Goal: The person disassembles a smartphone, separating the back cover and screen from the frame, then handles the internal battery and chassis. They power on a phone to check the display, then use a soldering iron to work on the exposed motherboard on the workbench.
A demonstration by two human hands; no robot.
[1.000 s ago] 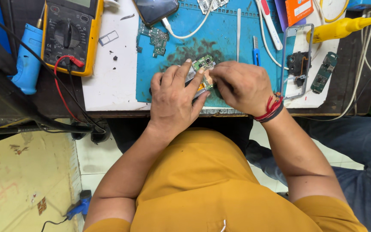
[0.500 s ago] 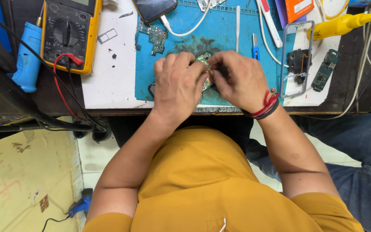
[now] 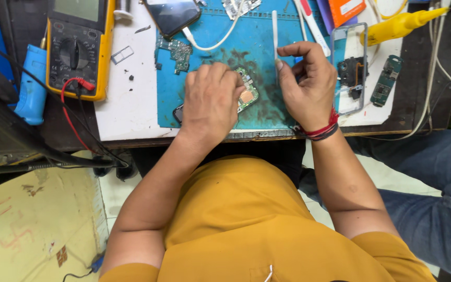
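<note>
My left hand [image 3: 212, 99] presses down on a green phone circuit board [image 3: 248, 95] that lies on the blue work mat [image 3: 210, 52]; its fingers hide most of the board. My right hand [image 3: 306, 86] is raised just right of the board. Its thumb and forefinger pinch the near end of a thin white stick tool [image 3: 274, 28], which points away from me over the mat. A red thread band circles my right wrist.
A yellow multimeter [image 3: 79, 47] with red and black leads lies at the left, beside a blue tool [image 3: 30, 83]. A dark phone [image 3: 173, 15], a small green board [image 3: 178, 52], a phone frame [image 3: 349, 68], another board [image 3: 386, 81] and a yellow-tipped tool [image 3: 398, 26] surround the mat. Another person's jeans-clad leg [image 3: 434, 177] is at the right.
My right hand has left the board, where both hands were working, and risen to the right to take hold of the white stick. My left hand stays on the board.
</note>
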